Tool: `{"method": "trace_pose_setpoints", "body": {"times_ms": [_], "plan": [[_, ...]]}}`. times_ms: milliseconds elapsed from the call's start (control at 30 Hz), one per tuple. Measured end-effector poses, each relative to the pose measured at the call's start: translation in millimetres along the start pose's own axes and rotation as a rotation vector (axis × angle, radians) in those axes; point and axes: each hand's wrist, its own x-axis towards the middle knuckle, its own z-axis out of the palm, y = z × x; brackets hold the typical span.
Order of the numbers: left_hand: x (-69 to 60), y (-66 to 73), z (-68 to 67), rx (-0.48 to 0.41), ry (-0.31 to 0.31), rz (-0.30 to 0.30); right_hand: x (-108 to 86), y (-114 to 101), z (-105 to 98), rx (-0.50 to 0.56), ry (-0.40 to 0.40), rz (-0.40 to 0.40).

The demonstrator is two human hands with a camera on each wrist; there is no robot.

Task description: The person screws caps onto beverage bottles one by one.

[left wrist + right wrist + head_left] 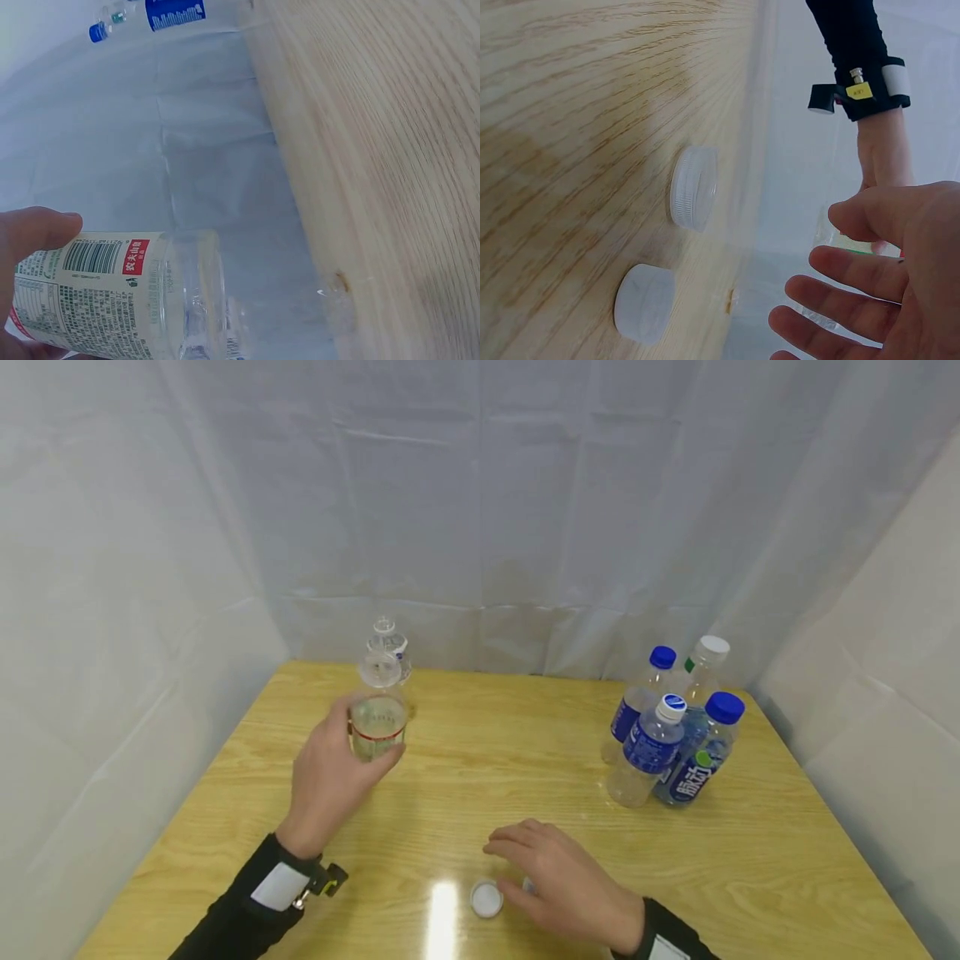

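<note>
My left hand [330, 768] grips a clear plastic bottle [378, 727] at the left of the table, with fingers and thumb round its sides. Red, barcode and small print show on the bottle's label [97, 292] in the left wrist view. Its mouth looks uncapped in the head view. Just behind it stands another clear bottle [385, 631], also without a cap. Near the front, my right hand [566, 885] hovers over the table with fingers relaxed and holds nothing. Beside its thumb lies a wide white cap [487, 899]; a smaller white cap [645, 304] sits close by.
Several capped empty bottles stand grouped at the right, among them one with a blue label and white cap [648, 752] and one with a wide blue cap [697, 756]. The wooden table [495, 743] meets pale hanging sheets [480, 527] at the back and sides.
</note>
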Motion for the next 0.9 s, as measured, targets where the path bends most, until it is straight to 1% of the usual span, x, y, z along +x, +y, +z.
{"method": "trace_pose_setpoints", "body": {"times_ms": [100,267,400,633,767,900], "plan": [[-8.4,8.4,-5.4,0.009,0.011,0.04,1.0,0,0,0.009,-0.018,0.008],[-21.8,22.8,-14.8,0.016,0.02,0.098,1.8,0,0,0.015,-0.021,0.011],[-32.3,31.1,-19.8,0.039,0.023,0.124,2.9,0,1,0.024,-0.027,0.007],[-48.0,38.9,-25.3,0.083,0.003,0.144,5.2,0,5,0.003,-0.026,-0.027],[-54.5,42.3,-27.8,0.107,-0.004,0.163,5.4,-1,8,-0.021,-0.008,-0.059],[-60.0,44.9,-28.7,0.111,-0.004,0.187,5.9,-1,10,-0.023,-0.021,-0.077]]}}
